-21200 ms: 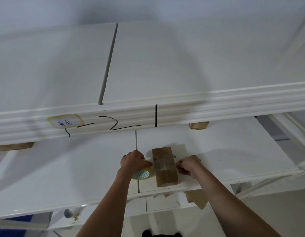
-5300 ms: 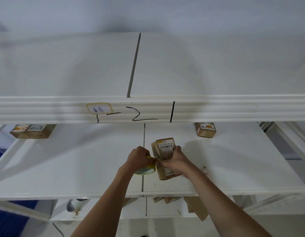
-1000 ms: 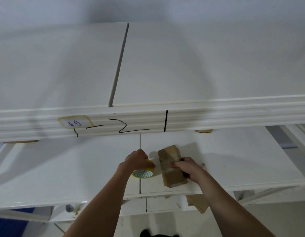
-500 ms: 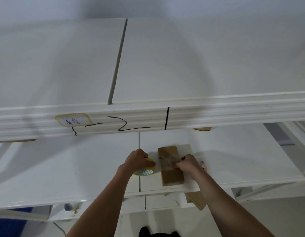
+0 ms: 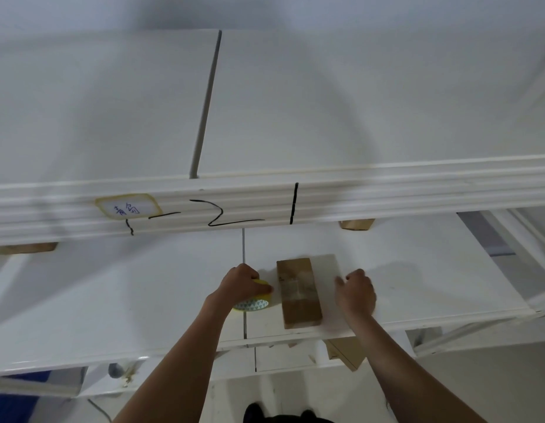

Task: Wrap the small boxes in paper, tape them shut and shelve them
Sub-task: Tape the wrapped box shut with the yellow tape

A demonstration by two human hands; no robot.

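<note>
A small box wrapped in brown paper (image 5: 298, 293) lies flat on the white middle shelf (image 5: 143, 303), with a strip of clear tape across its middle. My left hand (image 5: 242, 283) grips a yellow tape roll (image 5: 254, 302) just left of the box. My right hand (image 5: 355, 291) hovers to the right of the box with loosely curled fingers, apart from it and holding nothing.
The upper shelf's front rail (image 5: 356, 196) carries a label and black marker lines and overhangs the work area. Brown packages sit at the back of the middle shelf, left (image 5: 24, 248) and right (image 5: 356, 224). More brown boxes (image 5: 346, 351) lie on the shelf below.
My right hand has let go of the wrapped box and drawn away to the right. The box now lies straight and flat. My left hand keeps the tape roll in place.
</note>
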